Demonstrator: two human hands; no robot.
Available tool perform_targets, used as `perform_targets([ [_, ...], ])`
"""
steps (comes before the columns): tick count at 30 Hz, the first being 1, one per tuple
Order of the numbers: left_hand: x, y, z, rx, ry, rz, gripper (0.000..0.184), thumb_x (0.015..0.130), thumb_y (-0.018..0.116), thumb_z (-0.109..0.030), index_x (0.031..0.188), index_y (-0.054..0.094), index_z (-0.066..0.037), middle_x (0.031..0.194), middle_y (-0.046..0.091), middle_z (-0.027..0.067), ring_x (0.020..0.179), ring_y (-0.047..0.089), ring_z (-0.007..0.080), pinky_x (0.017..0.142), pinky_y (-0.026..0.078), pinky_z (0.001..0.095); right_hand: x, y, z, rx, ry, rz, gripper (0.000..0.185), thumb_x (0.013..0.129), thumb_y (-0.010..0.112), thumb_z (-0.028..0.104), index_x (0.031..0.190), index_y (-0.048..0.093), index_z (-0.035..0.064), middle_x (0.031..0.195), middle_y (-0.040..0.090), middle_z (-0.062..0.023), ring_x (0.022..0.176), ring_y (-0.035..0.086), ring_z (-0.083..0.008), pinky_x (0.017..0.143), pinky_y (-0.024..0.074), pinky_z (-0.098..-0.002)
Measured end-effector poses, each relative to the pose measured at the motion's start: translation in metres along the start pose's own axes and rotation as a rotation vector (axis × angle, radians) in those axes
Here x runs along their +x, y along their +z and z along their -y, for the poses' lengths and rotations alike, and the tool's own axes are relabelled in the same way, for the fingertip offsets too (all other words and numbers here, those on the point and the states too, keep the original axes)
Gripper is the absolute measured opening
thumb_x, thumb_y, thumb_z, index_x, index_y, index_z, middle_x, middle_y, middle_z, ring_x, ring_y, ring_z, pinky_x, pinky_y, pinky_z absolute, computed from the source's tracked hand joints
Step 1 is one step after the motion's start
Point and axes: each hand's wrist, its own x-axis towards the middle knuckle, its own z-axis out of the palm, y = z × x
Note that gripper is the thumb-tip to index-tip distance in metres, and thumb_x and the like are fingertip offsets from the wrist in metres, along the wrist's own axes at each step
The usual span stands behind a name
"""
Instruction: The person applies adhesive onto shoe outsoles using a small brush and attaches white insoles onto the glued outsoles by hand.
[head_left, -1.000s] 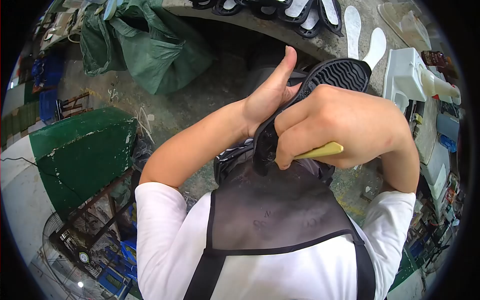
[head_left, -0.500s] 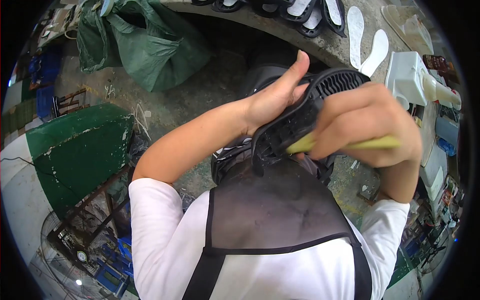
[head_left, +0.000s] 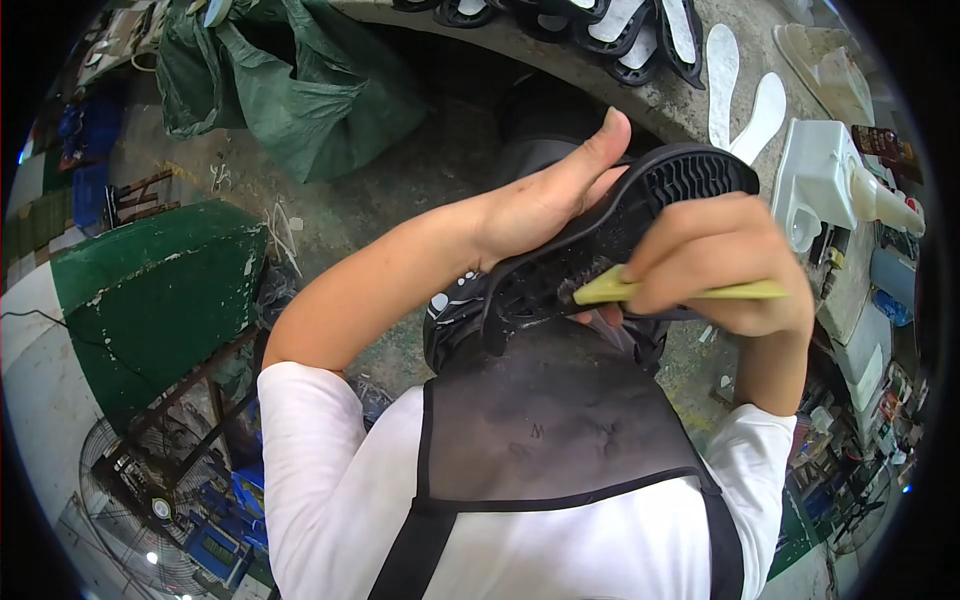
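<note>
My left hand (head_left: 550, 205) holds a black shoe sole (head_left: 530, 290) from beneath, with the thumb raised at its far side and some fingertips showing at its near edge. The sole slants across my lap above the dark apron (head_left: 550, 430), its grooved inner side up. My right hand (head_left: 710, 265) is closed round a yellow-green brush (head_left: 600, 288), whose tip touches the inside of the sole near the heel end. The bristles are blurred.
Black soles (head_left: 635, 50) and white insoles (head_left: 765, 115) lie on the concrete bench ahead. A white plastic container (head_left: 815, 175) stands at the right. A green bag (head_left: 290, 100) is at the upper left, a green panel (head_left: 165, 300) at the left, a fan (head_left: 140, 500) lower left.
My right hand has moved back and turned the brush, whose tip is now visible inside the sole. The sole has shifted slightly towards me.
</note>
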Motion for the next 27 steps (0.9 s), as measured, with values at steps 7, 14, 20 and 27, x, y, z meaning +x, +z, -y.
perform_targets([
  [7, -0.022, -0.015, -0.005, 0.174, -0.013, -0.012, 0.102, 0.087, 0.016, -0.082, 0.144, 0.038, -0.001, 0.13, 0.055, 0.0122, 0.115, 0.054, 0.018, 0.099, 0.042, 0.029, -0.008, 0.002, -0.002, -0.167, 0.053, -0.052, 0.015, 0.08, 0.065, 0.012, 0.09, 0.072, 0.0034, 0.084, 0.066, -0.0116, 0.071, 0.068, -0.0263, 0.062, 0.0544, -0.0318],
  [14, -0.052, -0.018, -0.012, 0.151, -0.075, -0.017, 0.108, 0.079, 0.012, -0.088, 0.149, 0.027, -0.007, 0.116, 0.062, 0.0155, 0.077, 0.07, 0.0237, 0.067, 0.058, 0.031, -0.008, 0.003, -0.005, -0.228, 0.031, -0.023, 0.014, 0.082, 0.065, 0.012, 0.091, 0.073, 0.0049, 0.091, 0.067, -0.0114, 0.077, 0.069, -0.0268, 0.064, 0.0548, -0.0332],
  [20, -0.054, -0.027, -0.007, 0.217, 0.038, -0.055, 0.111, 0.078, 0.012, -0.088, 0.15, 0.023, -0.005, 0.114, 0.063, 0.0232, 0.076, 0.071, 0.0256, 0.066, 0.059, 0.032, -0.01, 0.001, -0.009, -0.247, 0.021, -0.148, 0.014, 0.081, 0.065, 0.017, 0.082, 0.073, 0.0062, 0.083, 0.069, -0.0142, 0.072, 0.07, -0.0251, 0.058, 0.0533, -0.0302],
  [27, -0.05, -0.026, -0.005, 0.364, 0.17, -0.111, 0.11, 0.078, 0.013, -0.088, 0.149, 0.025, -0.005, 0.118, 0.06, 0.0208, 0.079, 0.069, 0.0229, 0.068, 0.059, 0.0315, -0.019, -0.014, 0.004, -0.308, 0.039, -0.139, 0.016, 0.075, 0.07, 0.002, 0.09, 0.073, 0.0056, 0.089, 0.069, -0.0108, 0.078, 0.069, -0.0248, 0.064, 0.0546, -0.033],
])
